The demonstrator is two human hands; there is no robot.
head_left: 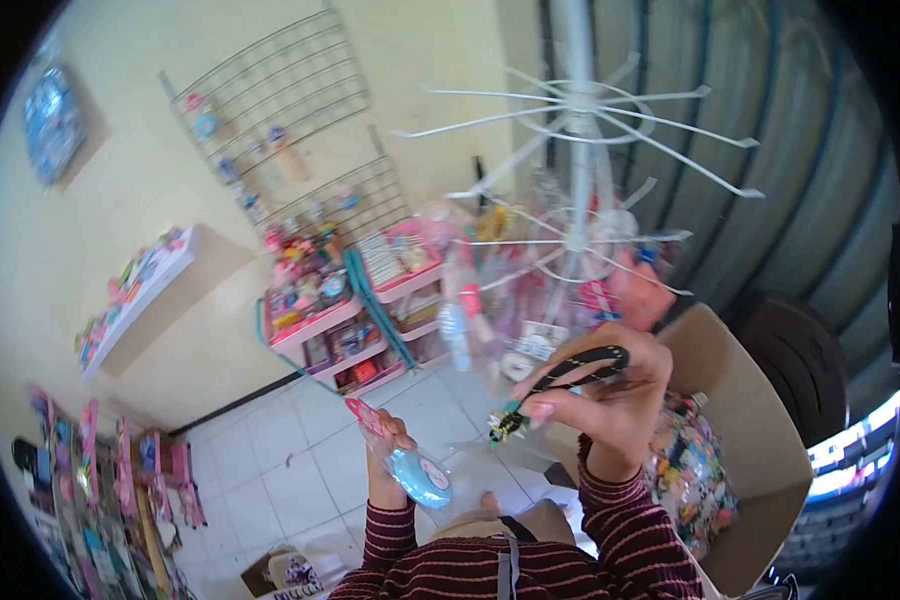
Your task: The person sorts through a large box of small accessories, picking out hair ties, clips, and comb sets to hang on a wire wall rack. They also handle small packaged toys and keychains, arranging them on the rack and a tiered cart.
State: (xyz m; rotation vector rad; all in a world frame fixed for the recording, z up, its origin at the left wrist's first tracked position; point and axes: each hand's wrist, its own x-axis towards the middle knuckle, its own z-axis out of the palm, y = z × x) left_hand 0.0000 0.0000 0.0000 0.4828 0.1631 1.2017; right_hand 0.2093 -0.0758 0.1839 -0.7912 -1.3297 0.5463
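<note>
My left hand (pixel 392 440) is closed on a clear packet with a shiny light-blue, rounded item (pixel 422 478) inside and a pink-red header card (pixel 363 413) at its top. Higher and to the right, my right hand (pixel 620 400) pinches a looped black band (pixel 580 368) with yellow flecks. A small gold-and-green cluster (pixel 508 425) hangs at the band's lower end, its detail blurred. Just beyond this hand stands a white rack (pixel 578 120) with radiating arms; bagged goods hang from its lower tier.
A cardboard box (pixel 750 440) full of small colourful packets (pixel 692 475) stands at my right. Pink trolleys (pixel 315 325) with trinkets line the wall, below wire grids (pixel 280 80). A white shelf (pixel 160 285) is at left. White tiles (pixel 290 460) cover the floor.
</note>
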